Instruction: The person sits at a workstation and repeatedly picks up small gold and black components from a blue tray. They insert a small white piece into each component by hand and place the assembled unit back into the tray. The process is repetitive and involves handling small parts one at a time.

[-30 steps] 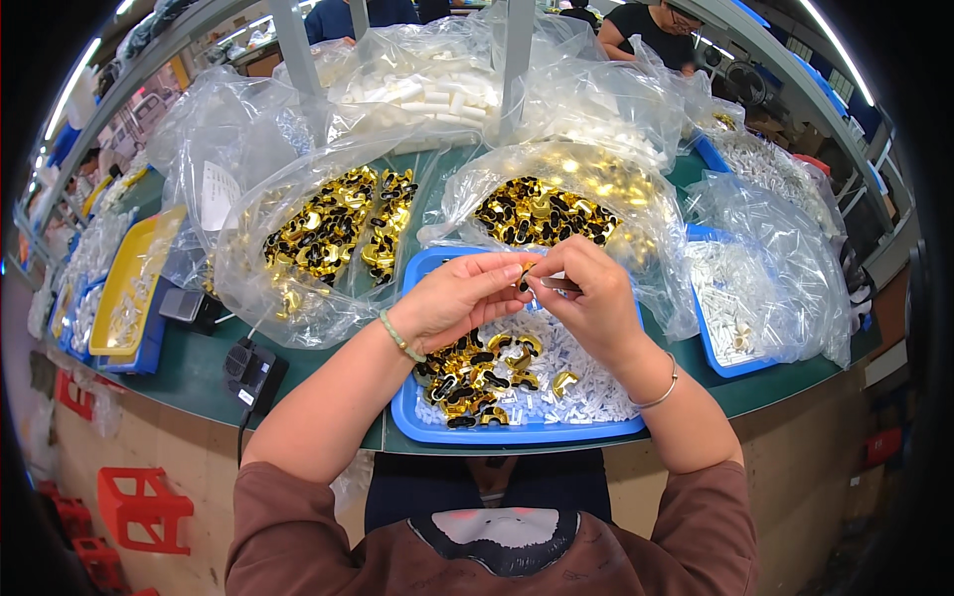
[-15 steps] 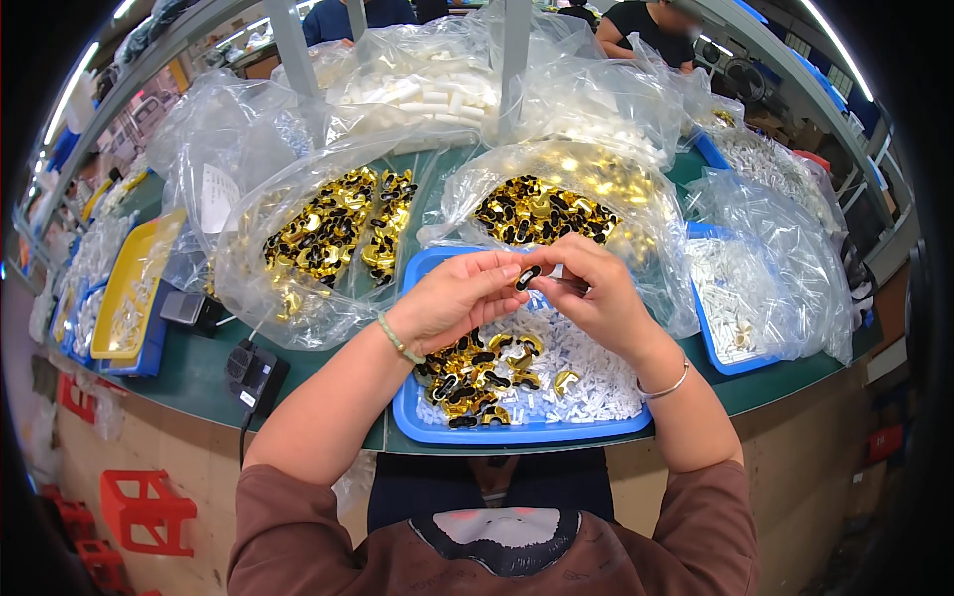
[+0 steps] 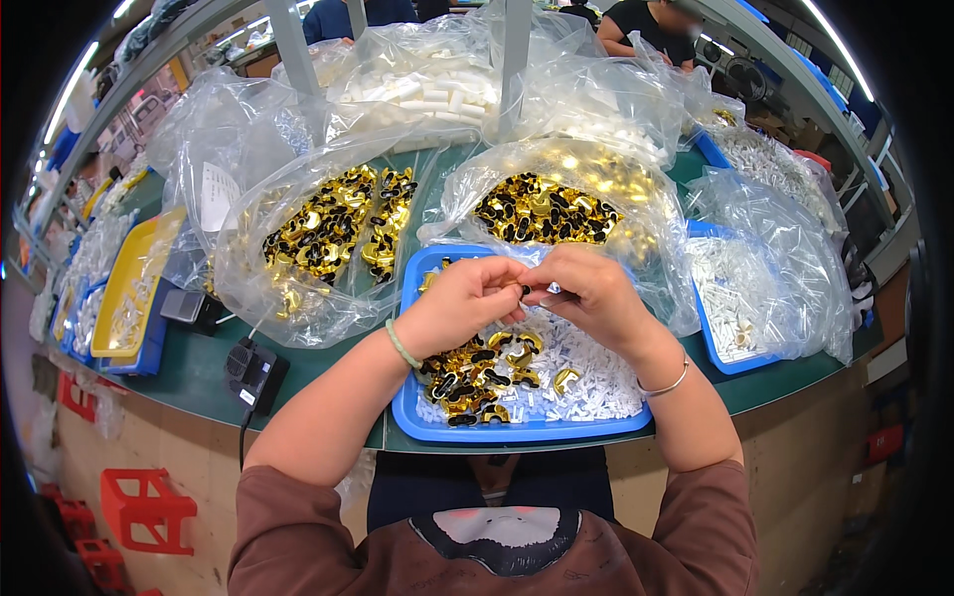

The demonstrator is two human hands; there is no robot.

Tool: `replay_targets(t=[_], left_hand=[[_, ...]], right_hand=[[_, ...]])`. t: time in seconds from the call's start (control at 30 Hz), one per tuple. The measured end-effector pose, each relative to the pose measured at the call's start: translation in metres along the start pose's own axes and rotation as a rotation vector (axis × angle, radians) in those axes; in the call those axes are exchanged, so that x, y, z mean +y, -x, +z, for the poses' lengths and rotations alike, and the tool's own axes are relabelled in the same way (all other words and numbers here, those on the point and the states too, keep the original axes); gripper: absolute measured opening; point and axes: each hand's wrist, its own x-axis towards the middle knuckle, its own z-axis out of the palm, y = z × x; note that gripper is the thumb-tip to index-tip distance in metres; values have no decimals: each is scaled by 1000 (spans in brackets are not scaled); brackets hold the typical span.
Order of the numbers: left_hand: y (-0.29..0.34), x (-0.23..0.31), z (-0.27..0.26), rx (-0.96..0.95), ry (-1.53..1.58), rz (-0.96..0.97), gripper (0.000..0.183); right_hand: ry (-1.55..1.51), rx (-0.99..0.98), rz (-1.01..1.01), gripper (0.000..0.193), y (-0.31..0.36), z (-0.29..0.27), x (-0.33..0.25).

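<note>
Over the far half of the blue tray [image 3: 537,433], my left hand [image 3: 459,303] and my right hand [image 3: 588,290] meet with fingertips pinched. Between them is a small black and gold part [image 3: 525,290], mostly covered by the fingers. The left hand grips it from one side, while the right thumb and forefinger press at its other side; whether a second small piece is in the right fingers is hidden. Inside the tray, shiny gold and black curved parts [image 3: 462,385] lie heaped at the left, on a bed of small white plastic pieces [image 3: 608,389].
Behind the tray stand two clear bags of gold and black parts [image 3: 328,223] [image 3: 547,211], with a bag of white tubes [image 3: 437,96] beyond. A yellow tray [image 3: 127,298] and a small black device [image 3: 255,374] sit left. Another blue tray [image 3: 740,366] is right.
My hands have drawn closer together and turned inward around the small part, so less of it shows. The left hand has shifted slightly down and right. The tray has not moved.
</note>
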Motion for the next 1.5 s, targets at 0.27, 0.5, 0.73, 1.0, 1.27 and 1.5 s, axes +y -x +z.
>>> replay_targets(t=[0.27,0.5,0.73,1.0,1.27,1.5], left_hand=[[0,4,-7,-97,234,-96,26],[0,4,4,-8,56,-17,24],[0,7,6,46,40,-31,23],[-3,-1,0,-31,134,75,41],[-2,-6,6,223,-528,348,43],[1,4,3,286,-448,174,35]], right_hand=[[-5,3,65,24,-1,-5,-7],[8,-10,52,24,-2,-3,-13],[-1,-5,60,24,-2,-4,-12],[-22,-2,154,24,-2,-6,-2],[-20,-30,261,26,-4,-9,-7],[-33,2,359,17,-5,-12,-17]])
